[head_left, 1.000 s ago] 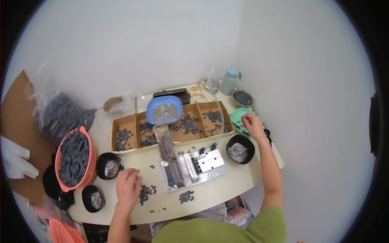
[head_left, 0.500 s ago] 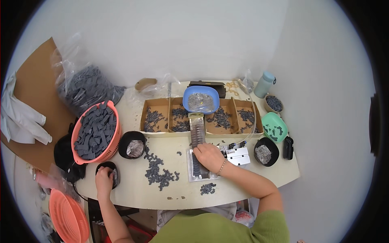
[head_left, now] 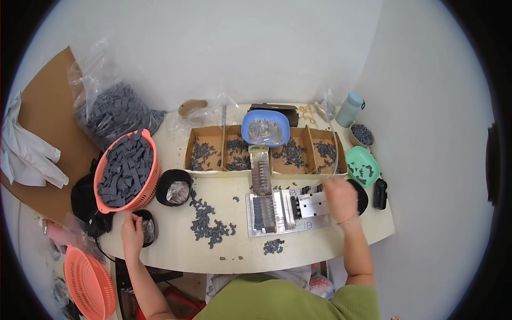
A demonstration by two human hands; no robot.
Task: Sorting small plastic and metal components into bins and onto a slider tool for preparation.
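My left hand is at the left rim of a small black bowl holding silvery pieces. Its fingers are curled together, and anything in them is too small to make out. Over the right end of a metal fixture, beside another black bowl, is my right hand, smeared by motion. The fixture has a row of dark grey parts along its left side, slim metal bars in the middle and a silver pneumatic cylinder. A clear-topped sloping chute meets its far edge.
Behind stands a divided cardboard tray of small grey parts, with a blue bowl above it. Loose grey parts lie left of the fixture. A coral basket of grey pieces, a green bowl and a bottle flank the table.
My right hand has left the fixture's left part and moved right toward the right black bowl, uncovering the metal bars. My left hand has come out of the small black bowl to its left rim.
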